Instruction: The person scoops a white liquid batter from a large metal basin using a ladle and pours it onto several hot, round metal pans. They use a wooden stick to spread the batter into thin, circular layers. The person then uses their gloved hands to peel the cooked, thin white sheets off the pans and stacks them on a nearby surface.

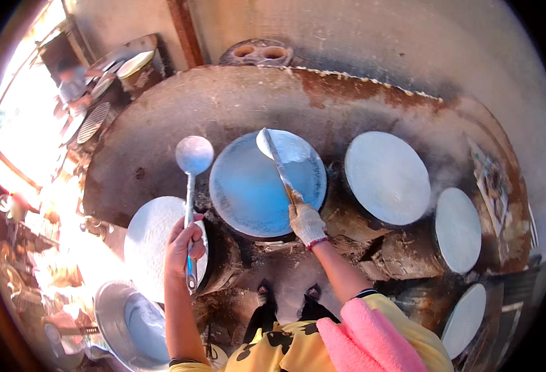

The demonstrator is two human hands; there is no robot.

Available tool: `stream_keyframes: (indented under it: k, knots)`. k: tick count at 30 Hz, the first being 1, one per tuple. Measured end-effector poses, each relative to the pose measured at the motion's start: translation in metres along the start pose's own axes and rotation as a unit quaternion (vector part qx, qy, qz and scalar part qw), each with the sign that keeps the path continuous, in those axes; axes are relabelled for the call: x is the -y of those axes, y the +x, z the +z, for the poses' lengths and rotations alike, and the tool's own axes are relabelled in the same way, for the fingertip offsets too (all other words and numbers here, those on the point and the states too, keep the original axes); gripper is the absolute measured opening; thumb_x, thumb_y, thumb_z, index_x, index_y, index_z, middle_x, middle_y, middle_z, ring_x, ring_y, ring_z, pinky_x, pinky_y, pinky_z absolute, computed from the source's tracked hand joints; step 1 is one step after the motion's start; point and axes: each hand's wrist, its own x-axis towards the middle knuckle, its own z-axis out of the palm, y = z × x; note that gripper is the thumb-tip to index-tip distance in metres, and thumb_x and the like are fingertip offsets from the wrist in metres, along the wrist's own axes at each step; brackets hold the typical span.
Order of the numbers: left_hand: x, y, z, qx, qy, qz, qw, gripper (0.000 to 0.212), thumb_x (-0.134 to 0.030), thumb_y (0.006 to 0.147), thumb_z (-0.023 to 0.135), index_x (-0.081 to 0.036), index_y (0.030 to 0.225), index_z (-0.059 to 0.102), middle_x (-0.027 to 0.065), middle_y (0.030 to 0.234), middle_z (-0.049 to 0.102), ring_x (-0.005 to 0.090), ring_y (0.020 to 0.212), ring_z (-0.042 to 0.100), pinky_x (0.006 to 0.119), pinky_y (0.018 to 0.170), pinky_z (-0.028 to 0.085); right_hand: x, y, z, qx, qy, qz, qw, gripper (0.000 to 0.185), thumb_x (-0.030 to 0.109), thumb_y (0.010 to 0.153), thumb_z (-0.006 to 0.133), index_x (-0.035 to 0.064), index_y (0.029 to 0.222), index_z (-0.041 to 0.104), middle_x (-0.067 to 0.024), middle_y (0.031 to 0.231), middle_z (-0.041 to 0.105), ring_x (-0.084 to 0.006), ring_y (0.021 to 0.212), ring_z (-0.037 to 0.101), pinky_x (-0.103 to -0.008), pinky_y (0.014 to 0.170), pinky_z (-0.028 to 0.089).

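My bare left hand (187, 244) grips the handle of a metal ladle (195, 156), its round bowl raised above the stove between two griddles. In a white knitted glove, my right hand (307, 223) holds a long wooden spatula (278, 165) slanting over the middle round griddle (249, 195). A white patch (294, 145), batter or a thin sheet, covers this griddle's upper right part beside the spatula's far end. The rest of its surface looks dark and mostly bare. Partly behind my left hand and forearm is a round griddle covered in white (154, 232).
To the right are several white-topped round griddles (387, 176) along the curved clay stove (170, 107). A metal basin (107, 321) of white liquid stands lower left. A two-holed block (259, 52) sits by the wall. Another person (72, 88) is at upper left.
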Motion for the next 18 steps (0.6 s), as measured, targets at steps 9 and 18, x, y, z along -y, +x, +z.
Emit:
stream_keyframes:
  k: [9,18]
  knots:
    - [-0.001,-0.024,-0.018,0.008,-0.067,-0.002,0.998,0.025,-0.013,0.092,0.045,-0.001,0.114,0.047,0.0007,0.065,0.042,0.0066,0.036,0.035,0.022,0.036,0.027,-0.030,0.025,-0.019,-0.063,0.004,-0.026,0.998,0.041,0.029,0.089,0.041,0.0154,0.128,0.043,-0.0204,0.103,0.059,-0.0395,0.090,0.056,-0.0463,0.079,0.046]
    - [0.004,-0.023,-0.020,-0.069,-0.037,0.013,0.997,0.024,-0.013,0.091,0.046,-0.001,0.111,0.046,0.0021,0.064,0.043,0.0083,0.035,0.036,0.022,0.035,0.027,0.007,0.014,-0.003,0.073,-0.071,-0.136,0.985,0.040,0.030,0.088,0.041,0.0067,0.120,0.047,-0.0230,0.094,0.061,-0.0404,0.084,0.058,-0.0474,0.077,0.047]
